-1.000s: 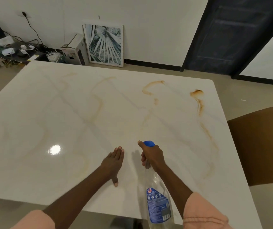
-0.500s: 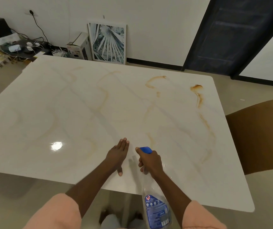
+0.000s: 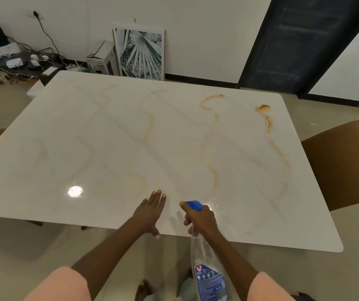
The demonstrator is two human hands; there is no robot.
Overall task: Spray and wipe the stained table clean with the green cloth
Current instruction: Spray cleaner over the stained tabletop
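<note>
Lower centre of frame: left hand flat on the counter, palm down, fingers straight and close together, thumb out toward the near edge, holding nothing. Just right of it, apart: right hand wrapped round the neck of a clear spray bottle, fingers curled, index fingertip at the front of the blue trigger head; nozzle toward the middle of the frame, bottle body slanting down past the near edge to the bottom of frame, blue label near the base. Wet sheen on the counter just right of the trigger head, prob. spray, view too glary to be sure. White marble-look top w/ rounded corners filling most of the frame; brown stain darkest at upper right, a curved one upper centre, fainter streaks trailing down the right side and across the middle. Light glare spot lower left. Green cloth not visible anywhere. Pink sleeves along the bottom edge. Brown chair at right edge, sliver of another at left. Upper centre: framed palm print leaning on the wall, white box beside it; upper left: cables and plugs on the floor; upper right: dark door.
</note>
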